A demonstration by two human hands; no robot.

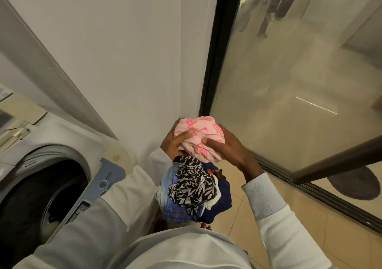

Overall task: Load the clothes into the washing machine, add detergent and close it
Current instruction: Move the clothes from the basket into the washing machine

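Observation:
A bundled pink cloth with a darker pink pattern (pixel 197 133) is held up in front of the wall corner. My left hand (pixel 174 142) grips its left side and my right hand (pixel 229 147) grips its right side. Below it lies a heap of clothes (pixel 194 188), topped by a black-and-white leaf print, with blue checked and navy pieces. The white front-loading washing machine (pixel 68 136) stands at the lower left, its round drum opening (pixel 39 196) dark and uncovered. Its blue control panel (pixel 105 184) faces me.
A white wall fills the middle. A black-framed glass sliding door (pixel 289 103) runs along the right, its track on the beige tiled floor (pixel 310 223). A dark round mat (pixel 353 185) lies beyond the glass. My white sleeves cover both arms.

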